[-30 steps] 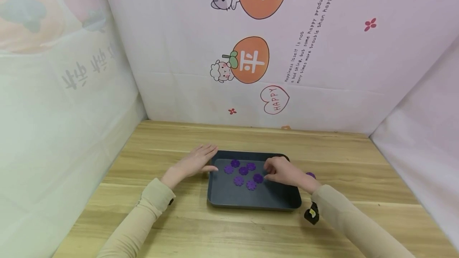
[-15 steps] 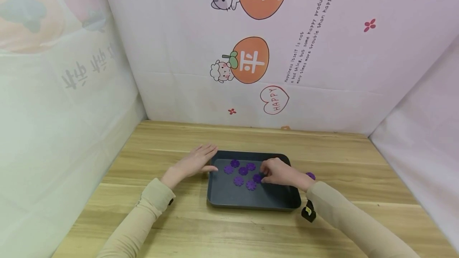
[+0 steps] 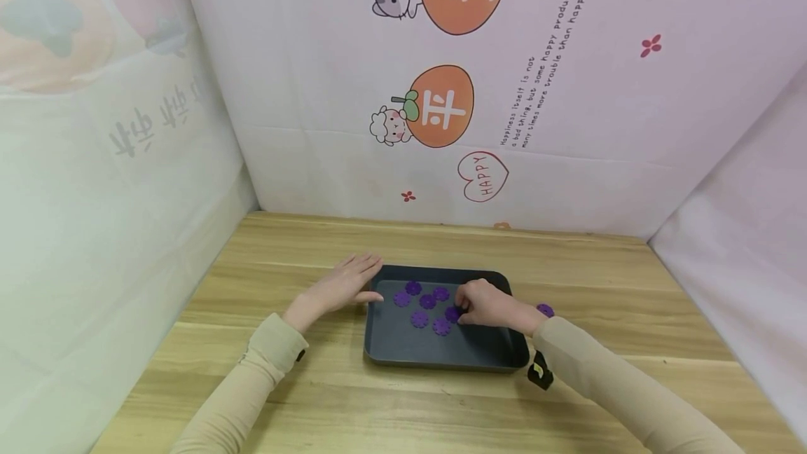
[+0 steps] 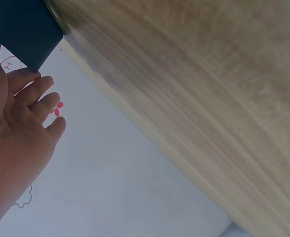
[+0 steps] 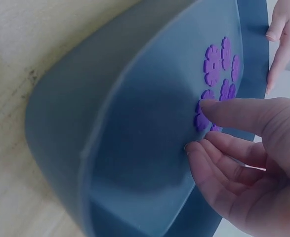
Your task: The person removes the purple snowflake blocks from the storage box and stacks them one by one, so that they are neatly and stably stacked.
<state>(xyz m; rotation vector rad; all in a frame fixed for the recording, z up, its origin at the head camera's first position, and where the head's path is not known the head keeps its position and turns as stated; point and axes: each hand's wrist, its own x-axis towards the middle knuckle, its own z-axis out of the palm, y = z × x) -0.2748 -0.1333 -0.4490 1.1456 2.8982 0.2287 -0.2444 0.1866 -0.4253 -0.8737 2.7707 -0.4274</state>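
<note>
A dark grey rectangular tray (image 3: 416, 350) holds several flat purple notched building discs, loosely clustered at its middle and back left. My left hand (image 3: 343, 286) rests at the tray's back left corner, fingers extended together and thumb over the left rim. My right hand (image 3: 488, 303) reaches in from the right with bent fingers, down at the rightmost purple disc (image 3: 452, 314). In the right wrist view, the thumb (image 5: 216, 109) overlaps that purple disc (image 5: 200, 121) while the other fingertips stay apart from the thumb, just below it. The disc lies flat on the tray floor.
Another purple disc (image 3: 545, 310) lies on the wooden table (image 3: 315, 405) right of the tray, partly behind the right forearm. White printed cloth (image 3: 328, 160) hangs behind the table and along both sides.
My right hand has moved left and closed in on the rightmost disc, its thumb now overlapping the disc's edge. The left hand, the tray and the other discs have stayed put.
</note>
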